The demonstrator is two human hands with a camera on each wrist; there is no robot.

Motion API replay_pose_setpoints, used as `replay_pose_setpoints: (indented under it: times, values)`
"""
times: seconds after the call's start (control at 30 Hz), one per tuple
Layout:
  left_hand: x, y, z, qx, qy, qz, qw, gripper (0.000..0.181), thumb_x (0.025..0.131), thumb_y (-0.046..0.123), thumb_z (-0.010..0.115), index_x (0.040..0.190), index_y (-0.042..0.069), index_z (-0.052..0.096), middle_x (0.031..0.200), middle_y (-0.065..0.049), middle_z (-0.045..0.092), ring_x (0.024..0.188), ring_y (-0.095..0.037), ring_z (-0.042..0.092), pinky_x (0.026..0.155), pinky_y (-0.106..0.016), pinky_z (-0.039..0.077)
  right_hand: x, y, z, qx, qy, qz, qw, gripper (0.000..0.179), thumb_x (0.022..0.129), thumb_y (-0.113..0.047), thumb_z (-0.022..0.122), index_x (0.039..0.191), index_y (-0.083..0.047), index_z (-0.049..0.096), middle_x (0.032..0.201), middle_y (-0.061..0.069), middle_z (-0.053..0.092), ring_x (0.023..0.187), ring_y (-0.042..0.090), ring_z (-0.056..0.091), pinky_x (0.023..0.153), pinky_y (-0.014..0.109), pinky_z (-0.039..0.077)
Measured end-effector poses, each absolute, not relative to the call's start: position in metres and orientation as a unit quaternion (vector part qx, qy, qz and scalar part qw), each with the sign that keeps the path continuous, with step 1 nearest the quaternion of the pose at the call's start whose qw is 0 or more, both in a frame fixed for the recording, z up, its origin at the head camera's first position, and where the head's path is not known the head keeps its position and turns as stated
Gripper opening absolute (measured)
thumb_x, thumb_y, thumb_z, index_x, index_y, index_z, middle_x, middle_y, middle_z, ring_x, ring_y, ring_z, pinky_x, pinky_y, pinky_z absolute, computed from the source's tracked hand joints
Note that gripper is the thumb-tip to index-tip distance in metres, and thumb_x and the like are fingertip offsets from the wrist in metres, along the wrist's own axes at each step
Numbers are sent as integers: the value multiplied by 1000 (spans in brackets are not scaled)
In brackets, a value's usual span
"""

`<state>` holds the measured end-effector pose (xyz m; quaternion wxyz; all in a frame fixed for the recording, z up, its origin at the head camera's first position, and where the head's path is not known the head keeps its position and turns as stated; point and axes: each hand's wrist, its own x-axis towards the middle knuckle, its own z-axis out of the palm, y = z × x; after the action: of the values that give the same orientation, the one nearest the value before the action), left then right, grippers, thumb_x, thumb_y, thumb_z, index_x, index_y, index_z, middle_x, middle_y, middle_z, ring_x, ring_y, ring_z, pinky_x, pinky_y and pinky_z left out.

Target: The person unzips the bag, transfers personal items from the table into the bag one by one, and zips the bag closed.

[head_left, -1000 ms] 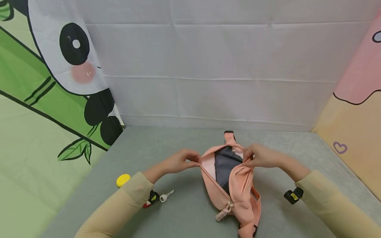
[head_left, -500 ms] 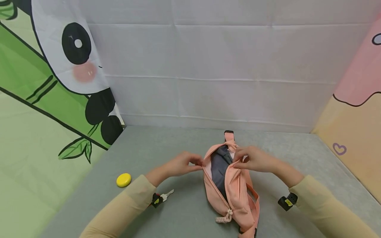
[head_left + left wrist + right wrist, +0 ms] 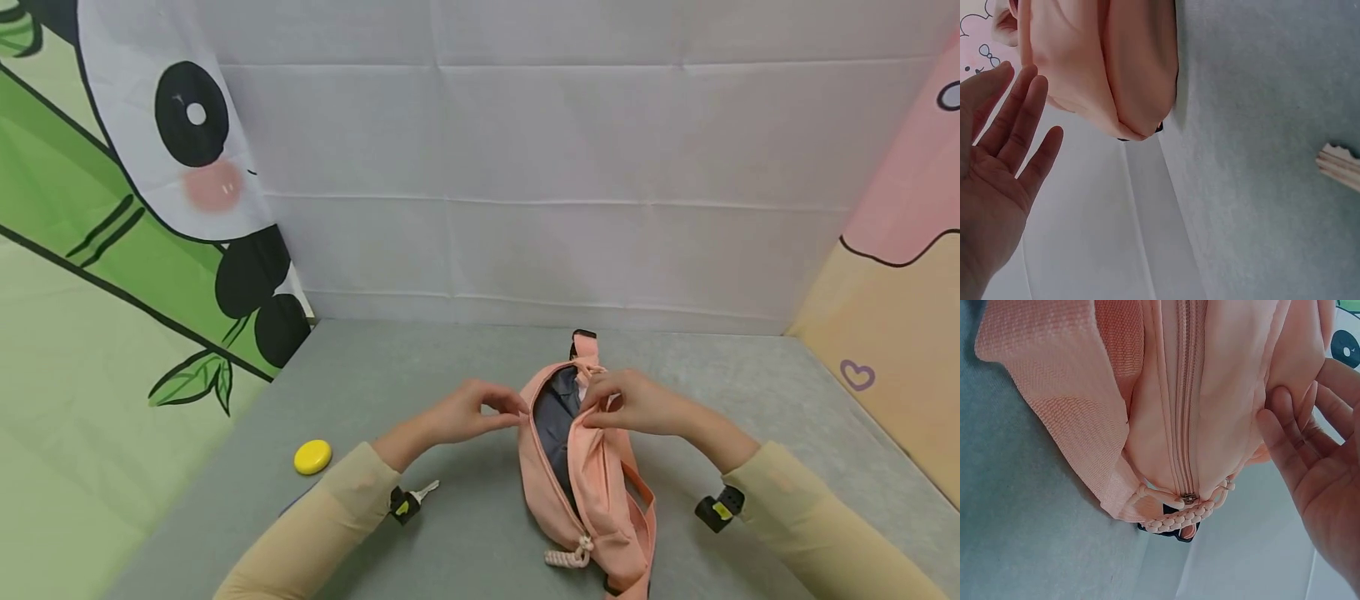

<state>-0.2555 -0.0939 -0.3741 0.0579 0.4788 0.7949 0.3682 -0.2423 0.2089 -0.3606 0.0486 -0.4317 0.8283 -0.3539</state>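
Observation:
A pink sling bag (image 3: 607, 475) lies on the grey table, its main zip open and dark grey lining (image 3: 553, 408) showing inside. A braided cord pull (image 3: 567, 557) hangs from the zip's near end. My right hand (image 3: 637, 402) pinches the right rim of the opening between thumb and fingers; in the right wrist view this right hand (image 3: 1329, 456) is at the fabric beside a closed zip (image 3: 1188, 394). At the left rim, my left hand (image 3: 480, 410) has its fingertips right at the edge. The left wrist view shows the left hand's (image 3: 997, 169) fingers fairly straight.
A yellow round object (image 3: 312, 457) lies to the left on the table. A key (image 3: 427, 490) shows beside the left wrist, with its toothed end (image 3: 1338, 165) in the left wrist view. A thin purple thing (image 3: 294, 502) is mostly hidden by the left sleeve. A pale cloth wall (image 3: 525, 250) stands behind.
Both hands have come closer together, the right one moving left and the left one slightly right. The bag's opening has narrowed. The left fingers have eased off from their pinch on the rim.

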Motion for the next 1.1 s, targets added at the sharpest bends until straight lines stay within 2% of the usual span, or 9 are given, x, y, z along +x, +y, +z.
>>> replay_pose_setpoints:
  times: [0.17, 0.47, 0.67, 0.9, 1.1]
  values:
    - [-250, -103, -369, 473, 796, 374, 52, 14, 94, 10, 65, 107, 6, 70, 96, -3, 71, 87, -8, 65, 82, -27, 52, -242, 207, -362, -438, 824, -356, 43, 7, 91, -20, 71, 94, -16, 75, 88, -8, 65, 83, 11, 59, 72, 32, 55]
    - [-235, -149, -373, 432, 826, 349, 101, 11, 93, 10, 67, 103, 9, 71, 97, -1, 70, 86, -8, 63, 83, -31, 52, -238, 206, -367, -440, 821, -361, 40, 7, 91, -18, 71, 95, -15, 75, 89, -7, 64, 78, 10, 58, 70, 32, 55]
    - [-224, -192, -381, 416, 835, 331, 141, 11, 91, 10, 69, 101, 4, 70, 91, 4, 68, 83, -8, 62, 80, -36, 53, -235, 205, -369, -445, 822, -354, 30, 7, 91, -17, 71, 95, -15, 75, 89, -7, 63, 78, 9, 57, 68, 31, 55]
    - [-210, -227, -385, 385, 842, 331, 183, 14, 86, 7, 74, 99, 5, 71, 93, -6, 69, 81, -9, 63, 80, -39, 53, -230, 202, -368, -441, 825, -351, 28, 7, 90, -16, 71, 95, -15, 75, 89, -7, 63, 77, 8, 58, 69, 30, 55]
    - [-201, -238, -390, 359, 855, 320, 193, 16, 82, 11, 79, 97, 9, 72, 94, -1, 69, 80, -8, 63, 86, -44, 49, -226, 199, -369, -438, 826, -353, 27, 7, 91, -16, 70, 95, -14, 76, 89, -6, 63, 76, 9, 58, 69, 31, 55]
